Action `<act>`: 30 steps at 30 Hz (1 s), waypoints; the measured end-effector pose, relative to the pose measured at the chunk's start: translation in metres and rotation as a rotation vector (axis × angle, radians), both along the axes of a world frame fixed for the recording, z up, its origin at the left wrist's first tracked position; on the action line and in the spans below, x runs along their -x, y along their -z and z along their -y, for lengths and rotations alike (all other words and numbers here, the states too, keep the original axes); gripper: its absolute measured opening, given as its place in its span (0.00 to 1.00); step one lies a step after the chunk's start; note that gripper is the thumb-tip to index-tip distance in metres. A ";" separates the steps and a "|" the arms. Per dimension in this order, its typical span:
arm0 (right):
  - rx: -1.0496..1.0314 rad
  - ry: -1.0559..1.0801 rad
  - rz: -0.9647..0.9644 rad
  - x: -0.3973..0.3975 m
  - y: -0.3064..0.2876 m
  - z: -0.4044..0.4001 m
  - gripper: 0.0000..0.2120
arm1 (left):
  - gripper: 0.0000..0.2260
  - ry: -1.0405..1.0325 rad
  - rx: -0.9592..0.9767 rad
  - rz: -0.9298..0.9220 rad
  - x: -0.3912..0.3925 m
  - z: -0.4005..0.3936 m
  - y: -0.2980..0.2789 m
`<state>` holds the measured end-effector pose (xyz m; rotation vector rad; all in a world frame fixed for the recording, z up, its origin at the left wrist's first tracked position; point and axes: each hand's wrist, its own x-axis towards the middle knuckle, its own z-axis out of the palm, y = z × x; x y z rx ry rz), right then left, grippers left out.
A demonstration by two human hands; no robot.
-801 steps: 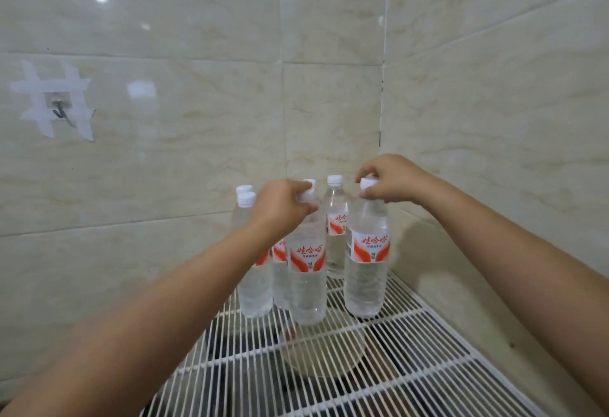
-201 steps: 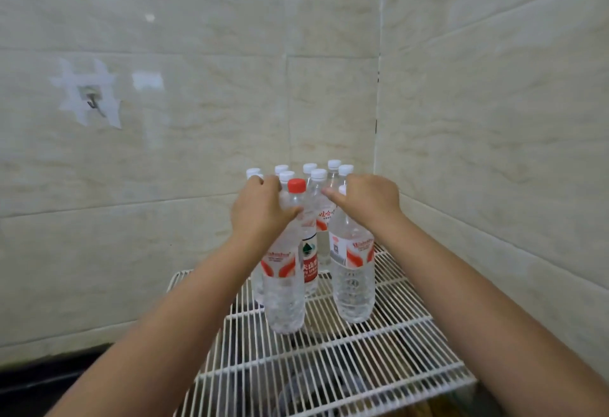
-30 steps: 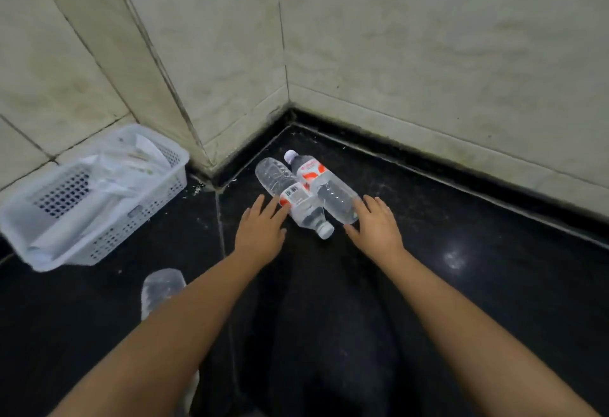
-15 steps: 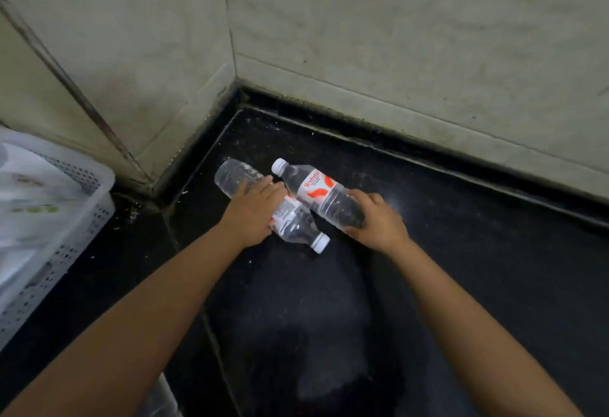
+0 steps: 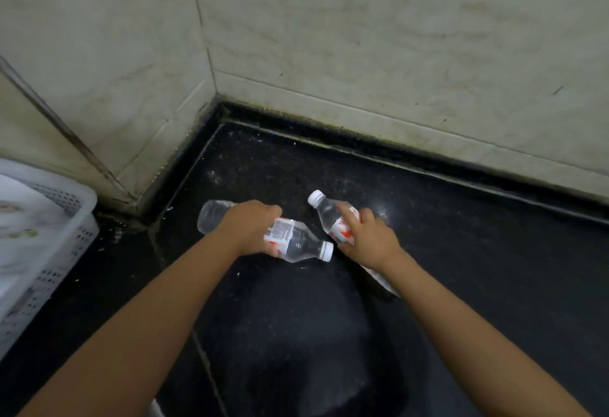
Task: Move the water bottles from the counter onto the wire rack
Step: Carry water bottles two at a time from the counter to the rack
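Note:
Two clear water bottles with white caps and red-and-white labels are over the black counter (image 5: 461,252), near the tiled corner. My left hand (image 5: 250,228) grips the left bottle (image 5: 296,242) round its middle; its cap points right and toward me. My right hand (image 5: 365,238) grips the right bottle (image 5: 324,210) round its label, with the cap pointing up and left. Both bottles are tilted and look lifted a little off the counter. The wire rack is out of view.
A white perforated plastic basket (image 5: 66,219) with papers stands at the left edge. Beige tiled walls (image 5: 362,37) meet in a corner just behind the bottles. The counter to the right and front is dark and glossy.
Both hands have closed round the bottles and raised them. The two bottles, which lay touching side by side, have come apart, and the right one has swung more upright.

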<state>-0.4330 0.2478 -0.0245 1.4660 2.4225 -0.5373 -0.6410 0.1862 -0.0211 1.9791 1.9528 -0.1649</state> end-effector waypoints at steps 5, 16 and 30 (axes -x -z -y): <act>-0.023 0.063 -0.004 -0.019 0.002 0.016 0.34 | 0.24 -0.062 -0.025 0.002 -0.013 0.017 0.002; 0.003 0.364 -0.083 -0.099 0.003 0.077 0.34 | 0.21 -0.057 0.175 0.095 -0.053 0.033 0.007; -0.092 0.295 -0.020 -0.104 0.013 0.085 0.37 | 0.33 -0.131 -0.216 -0.143 -0.117 0.052 0.036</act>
